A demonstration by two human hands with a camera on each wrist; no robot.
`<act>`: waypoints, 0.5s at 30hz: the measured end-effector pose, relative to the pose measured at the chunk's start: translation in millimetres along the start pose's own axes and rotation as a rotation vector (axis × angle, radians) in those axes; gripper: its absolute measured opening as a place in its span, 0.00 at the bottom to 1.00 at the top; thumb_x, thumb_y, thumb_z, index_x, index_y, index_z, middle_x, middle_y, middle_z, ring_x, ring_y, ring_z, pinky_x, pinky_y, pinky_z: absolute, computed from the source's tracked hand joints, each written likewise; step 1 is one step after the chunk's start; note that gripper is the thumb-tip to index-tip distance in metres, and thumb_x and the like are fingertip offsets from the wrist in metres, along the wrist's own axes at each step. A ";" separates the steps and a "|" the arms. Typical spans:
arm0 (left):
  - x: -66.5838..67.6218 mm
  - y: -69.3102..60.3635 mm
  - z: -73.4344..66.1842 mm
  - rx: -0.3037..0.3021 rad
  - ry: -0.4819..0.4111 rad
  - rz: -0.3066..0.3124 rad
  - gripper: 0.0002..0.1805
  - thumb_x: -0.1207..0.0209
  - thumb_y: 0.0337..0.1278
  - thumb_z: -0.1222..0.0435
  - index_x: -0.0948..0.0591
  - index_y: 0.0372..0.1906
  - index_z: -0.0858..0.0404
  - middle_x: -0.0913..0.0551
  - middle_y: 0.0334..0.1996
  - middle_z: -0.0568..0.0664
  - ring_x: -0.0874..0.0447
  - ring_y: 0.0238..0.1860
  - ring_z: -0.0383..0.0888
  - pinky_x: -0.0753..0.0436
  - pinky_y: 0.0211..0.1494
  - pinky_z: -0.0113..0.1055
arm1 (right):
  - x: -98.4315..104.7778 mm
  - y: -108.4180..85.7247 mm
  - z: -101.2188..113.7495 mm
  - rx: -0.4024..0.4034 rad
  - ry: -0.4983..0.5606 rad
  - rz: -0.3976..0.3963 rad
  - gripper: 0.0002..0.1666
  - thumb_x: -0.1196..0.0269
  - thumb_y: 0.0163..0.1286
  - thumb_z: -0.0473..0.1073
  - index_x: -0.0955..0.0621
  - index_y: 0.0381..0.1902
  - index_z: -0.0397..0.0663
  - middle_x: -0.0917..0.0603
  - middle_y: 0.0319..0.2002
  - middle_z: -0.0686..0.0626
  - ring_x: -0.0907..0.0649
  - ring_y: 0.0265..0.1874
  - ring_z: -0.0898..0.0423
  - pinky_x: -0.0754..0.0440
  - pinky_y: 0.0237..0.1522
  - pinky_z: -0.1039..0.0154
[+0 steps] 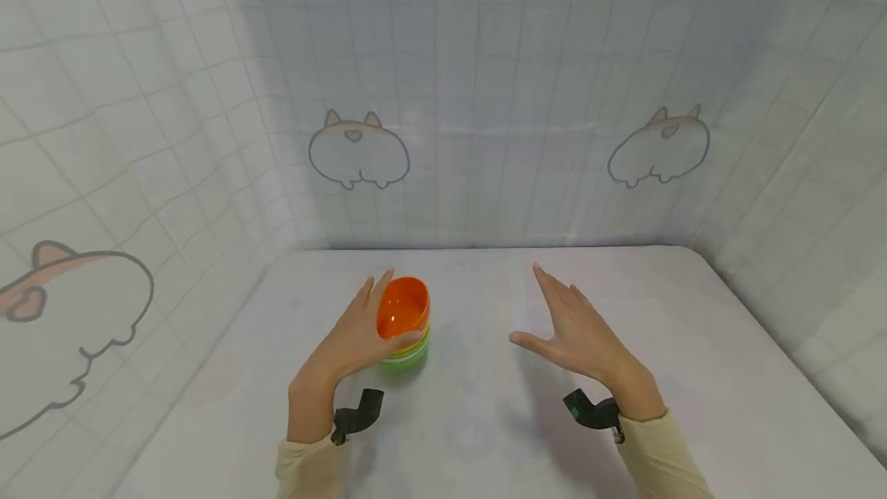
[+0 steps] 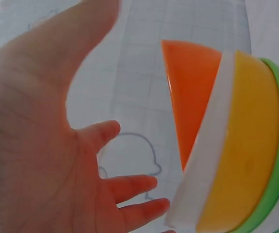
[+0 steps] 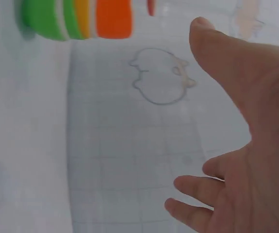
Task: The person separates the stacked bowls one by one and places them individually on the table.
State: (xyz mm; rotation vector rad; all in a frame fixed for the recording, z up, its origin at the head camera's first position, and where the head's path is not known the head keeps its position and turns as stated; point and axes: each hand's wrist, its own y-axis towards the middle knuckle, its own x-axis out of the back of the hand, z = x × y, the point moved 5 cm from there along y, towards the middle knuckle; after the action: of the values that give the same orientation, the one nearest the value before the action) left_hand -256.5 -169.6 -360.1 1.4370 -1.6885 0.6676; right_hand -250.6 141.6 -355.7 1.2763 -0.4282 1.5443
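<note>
A nested stack of bowls stands on the table at left of centre. The orange bowl [image 1: 404,305] is on top and sits tilted; below it are a yellow bowl [image 2: 246,145] and green bowls [image 1: 405,359], with white bands between the colours. My left hand [image 1: 360,333] hovers beside the stack, thumb and fingers spread. In the left wrist view its fingertips come near the bowls' edge, and I cannot tell whether they touch. My right hand [image 1: 582,329] is held above the table to the right, fingers straight and thumb apart, holding nothing.
The white table [image 1: 471,422] has rounded far corners. Behind it hangs a pale gridded curtain [image 1: 513,60] with cartoon animal drawings, and similar sheets [image 1: 173,137] enclose both sides. A black wrist mount [image 1: 359,413] sits on each wrist.
</note>
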 end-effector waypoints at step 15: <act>7.4 4.2 31.6 -0.095 -0.133 0.021 0.63 0.31 0.42 0.39 0.56 0.77 0.49 0.48 0.73 0.56 0.45 0.70 0.58 0.37 0.62 0.63 | -31.7 13.4 0.5 0.109 -0.007 0.031 0.63 0.42 0.58 0.76 0.50 0.76 0.42 0.39 0.72 0.44 0.32 0.66 0.43 0.36 0.64 0.46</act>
State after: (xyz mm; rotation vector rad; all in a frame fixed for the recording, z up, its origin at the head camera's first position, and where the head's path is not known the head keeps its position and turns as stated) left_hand -268.2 -198.3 -370.5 1.4246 -1.8155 0.5059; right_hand -265.3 120.7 -378.7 1.3649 -0.3743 1.6084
